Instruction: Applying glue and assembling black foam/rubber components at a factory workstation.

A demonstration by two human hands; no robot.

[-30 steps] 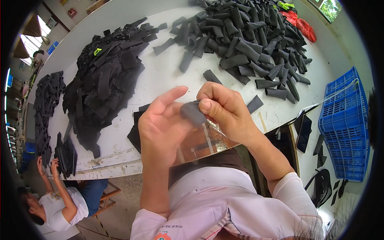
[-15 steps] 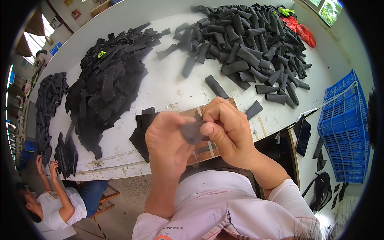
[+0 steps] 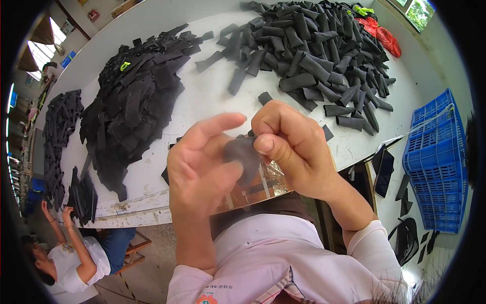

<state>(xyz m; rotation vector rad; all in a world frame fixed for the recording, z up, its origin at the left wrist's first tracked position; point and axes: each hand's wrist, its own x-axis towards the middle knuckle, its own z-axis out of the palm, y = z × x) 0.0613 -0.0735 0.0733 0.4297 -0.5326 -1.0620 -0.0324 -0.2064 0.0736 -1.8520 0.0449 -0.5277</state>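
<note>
Shifted higher in view, right hand (image 3: 296, 147) and left hand (image 3: 195, 167) flank one black piece (image 3: 247, 157), visible long axis roughly up-down; right grip clamps its upper corner, left grip I cannot tell.

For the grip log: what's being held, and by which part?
A dark grey piece, pinched at its upper right edge by the right hand; the left hand overlaps it in view, grip unclear.
</note>
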